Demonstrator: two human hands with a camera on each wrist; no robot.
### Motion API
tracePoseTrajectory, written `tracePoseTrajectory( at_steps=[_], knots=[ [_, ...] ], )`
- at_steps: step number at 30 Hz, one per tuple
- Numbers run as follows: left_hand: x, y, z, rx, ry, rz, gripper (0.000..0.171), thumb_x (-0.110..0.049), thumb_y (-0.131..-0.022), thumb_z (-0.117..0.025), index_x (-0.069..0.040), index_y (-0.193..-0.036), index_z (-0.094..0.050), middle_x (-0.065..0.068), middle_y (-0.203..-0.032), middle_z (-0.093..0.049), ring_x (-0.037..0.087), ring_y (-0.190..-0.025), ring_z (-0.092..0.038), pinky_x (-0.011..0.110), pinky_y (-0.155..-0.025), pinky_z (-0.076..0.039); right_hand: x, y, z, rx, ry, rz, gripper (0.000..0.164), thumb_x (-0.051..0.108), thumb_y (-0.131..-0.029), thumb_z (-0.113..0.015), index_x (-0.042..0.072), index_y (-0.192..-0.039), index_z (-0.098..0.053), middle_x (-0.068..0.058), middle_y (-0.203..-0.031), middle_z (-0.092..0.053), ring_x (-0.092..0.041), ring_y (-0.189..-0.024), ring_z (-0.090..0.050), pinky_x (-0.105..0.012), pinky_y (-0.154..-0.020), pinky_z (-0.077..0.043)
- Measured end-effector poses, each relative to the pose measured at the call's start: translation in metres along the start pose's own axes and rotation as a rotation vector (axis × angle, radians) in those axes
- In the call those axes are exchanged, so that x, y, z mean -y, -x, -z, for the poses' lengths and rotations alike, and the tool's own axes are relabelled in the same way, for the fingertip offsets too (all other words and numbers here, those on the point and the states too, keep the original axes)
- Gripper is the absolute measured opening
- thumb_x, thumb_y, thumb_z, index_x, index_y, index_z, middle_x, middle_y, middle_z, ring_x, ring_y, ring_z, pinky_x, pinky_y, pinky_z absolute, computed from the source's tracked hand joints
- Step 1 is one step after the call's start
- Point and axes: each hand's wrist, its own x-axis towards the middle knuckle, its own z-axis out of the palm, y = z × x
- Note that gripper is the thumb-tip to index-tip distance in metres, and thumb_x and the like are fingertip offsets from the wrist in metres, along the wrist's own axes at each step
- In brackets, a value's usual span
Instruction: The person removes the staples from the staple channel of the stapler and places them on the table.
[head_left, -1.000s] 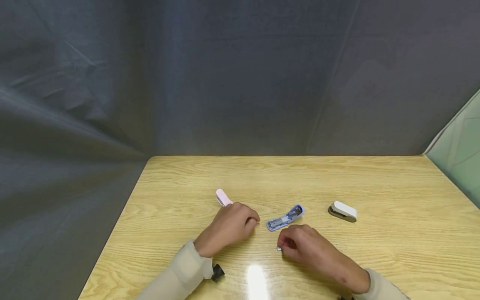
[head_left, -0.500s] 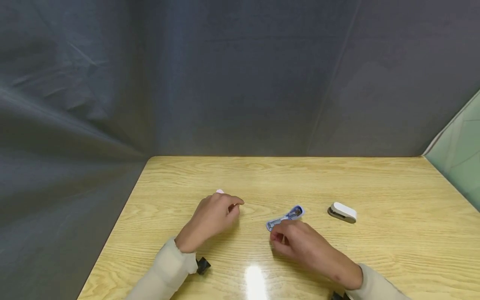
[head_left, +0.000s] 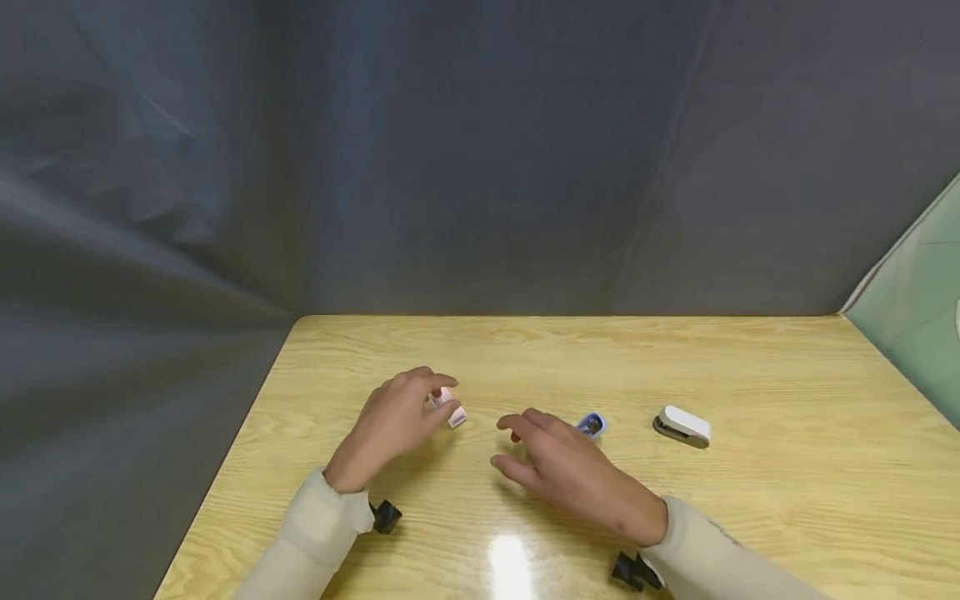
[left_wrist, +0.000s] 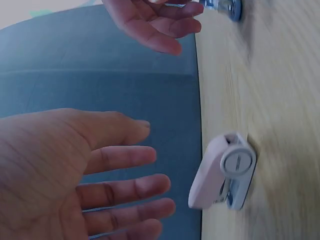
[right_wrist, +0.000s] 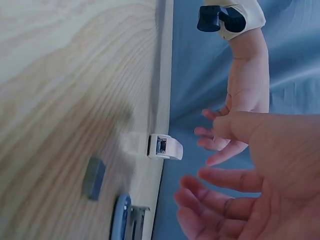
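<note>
My left hand (head_left: 397,421) hovers with parted fingers over a small pink stapler (head_left: 457,414), which it partly covers. In the left wrist view that pink stapler (left_wrist: 212,177) lies on the table apart from the fingers. My right hand (head_left: 566,467) is held above the table with thumb and fingers spread, nothing between them. Beneath it lies a blue stapler (head_left: 592,426), swung open; the hand hides most of it in the head view. Beside the blue stapler (right_wrist: 120,220), a small grey block (right_wrist: 94,178) like a stick of staples rests on the wood.
A white stapler (head_left: 682,427) with a grey base lies to the right on the wooden table (head_left: 787,500). A dark curtain (head_left: 480,167) hangs along the back and left edges.
The right hand has let go of the small grey piece and moved left, its fingers spreading. My left hand has drawn back leftward and opened out near the pink stapler.
</note>
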Motion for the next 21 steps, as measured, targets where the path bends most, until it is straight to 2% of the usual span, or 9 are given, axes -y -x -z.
tracePoseTrajectory(
  at_steps=[3, 7, 10, 16, 21],
  knots=[
    [0.006, -0.001, 0.003, 0.035, 0.002, 0.023, 0.034, -0.023, -0.100, -0.070, -0.010, -0.131, -0.070, 0.004, -0.111, -0.067, 0.013, -0.073, -0.055, 0.033, -0.061, -0.047, 0.002, -0.009, -0.004, 0.024, 0.009, -0.025, 0.045, 0.037, -0.102, -0.066, 0.000, -0.127, -0.065, -0.010, -0.105, -0.069, -0.019, -0.087, -0.066, -0.034, -0.071, -0.055],
    [0.015, -0.003, 0.007, 0.083, 0.008, 0.032, 0.038, -0.019, -0.102, -0.066, -0.009, -0.139, -0.064, 0.007, -0.125, -0.063, 0.023, -0.098, -0.063, 0.042, -0.074, -0.053, 0.004, -0.020, -0.011, 0.016, 0.014, -0.029, 0.047, 0.036, -0.102, -0.067, -0.002, -0.130, -0.063, -0.013, -0.110, -0.069, -0.022, -0.094, -0.067, -0.038, -0.075, -0.056],
    [0.024, -0.006, 0.007, 0.096, 0.034, 0.044, 0.039, -0.020, -0.104, -0.063, -0.010, -0.141, -0.062, 0.009, -0.131, -0.062, 0.030, -0.112, -0.063, 0.048, -0.084, -0.053, 0.006, -0.030, -0.016, -0.005, 0.027, -0.022, 0.047, 0.033, -0.101, -0.069, -0.003, -0.131, -0.062, -0.013, -0.109, -0.068, -0.023, -0.094, -0.066, -0.037, -0.076, -0.056],
    [0.041, -0.011, 0.006, 0.124, 0.105, 0.060, 0.042, -0.027, -0.105, -0.061, -0.012, -0.144, -0.061, 0.010, -0.130, -0.062, 0.031, -0.114, -0.061, 0.051, -0.087, -0.051, 0.008, -0.049, -0.025, -0.033, 0.054, -0.039, 0.046, 0.030, -0.099, -0.072, -0.005, -0.129, -0.063, -0.014, -0.105, -0.068, -0.025, -0.089, -0.066, -0.036, -0.072, -0.055],
    [0.052, -0.014, 0.005, 0.196, 0.172, 0.017, 0.045, -0.014, -0.103, -0.061, -0.008, -0.147, -0.055, 0.014, -0.131, -0.060, 0.032, -0.114, -0.059, 0.049, -0.088, -0.051, 0.007, -0.060, -0.030, -0.011, 0.050, -0.098, 0.047, 0.032, -0.100, -0.071, -0.006, -0.128, -0.064, -0.017, -0.104, -0.067, -0.028, -0.088, -0.066, -0.035, -0.068, -0.054]
  ],
)
